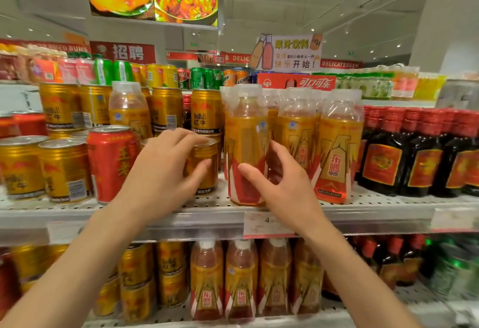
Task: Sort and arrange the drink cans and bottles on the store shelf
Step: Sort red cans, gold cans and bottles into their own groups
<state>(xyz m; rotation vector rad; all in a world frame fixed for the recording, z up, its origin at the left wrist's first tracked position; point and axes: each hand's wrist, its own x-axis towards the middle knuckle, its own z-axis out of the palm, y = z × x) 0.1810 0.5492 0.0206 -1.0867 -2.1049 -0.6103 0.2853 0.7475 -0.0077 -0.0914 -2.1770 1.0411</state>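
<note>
The left hand (166, 169) curls round a gold can (203, 165) just left of the front bottle (246, 146), which the right hand (280, 182) loosely cups, so a careless nudge could, I think, topple the neighbouring red can (111, 161).

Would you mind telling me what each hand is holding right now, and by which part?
The left hand grips a gold can around its upper side. The right hand reaches for an orange bottle, fingers spread; no grip is closed yet.
</note>
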